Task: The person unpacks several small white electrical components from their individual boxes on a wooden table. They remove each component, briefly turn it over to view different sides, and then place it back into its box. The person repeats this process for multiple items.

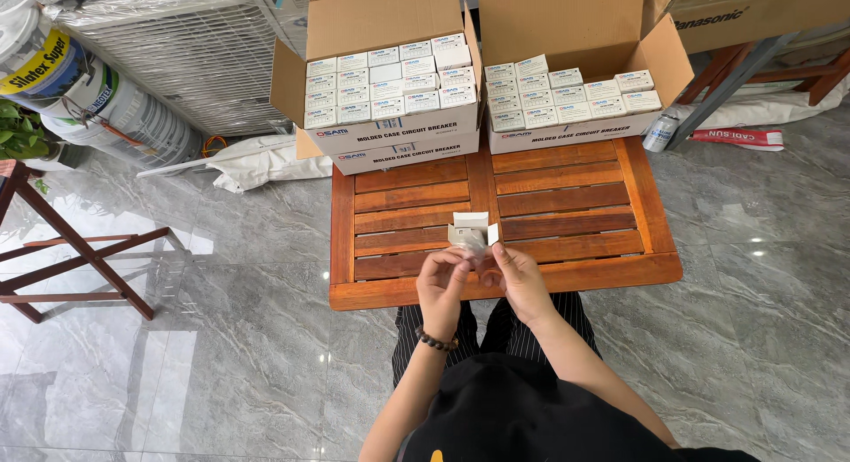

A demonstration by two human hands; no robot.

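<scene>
Head view: small white box point(471, 231) pinched between left hand point(442, 283) and right hand point(520, 281).

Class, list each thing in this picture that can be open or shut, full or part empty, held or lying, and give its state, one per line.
small white box: flaps open, held over the table by both hands
left hand: pinching the box
right hand: pinching the box
left carton: open, packed with white boxes
right carton: open, back row empty
wooden table: carrying both cartons

Left hand point(443, 281) and right hand point(521, 278) raised together, fingers pinched, forearms bent inward.
</scene>
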